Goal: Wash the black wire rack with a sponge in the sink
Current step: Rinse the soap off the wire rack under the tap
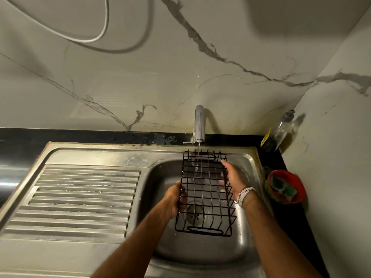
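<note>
The black wire rack [204, 194] is held over the steel sink [164, 177], its far end under a thin stream of water from the tap [199, 123]. My left hand [174, 199] grips the rack's left side, fingers curled round the wires. My right hand [232, 176] holds the right side, fingers reaching under the wires. A beaded bracelet sits on my right wrist. A green sponge [284, 189] lies in a red bowl [301, 192] on the counter to the right of the sink.
A ribbed steel draining board [80, 197] lies left of the basin. A clear bottle [278, 132] with a grey cap stands in the back right corner. Marble-patterned walls close the back and right. A white cable hangs on the wall at top left.
</note>
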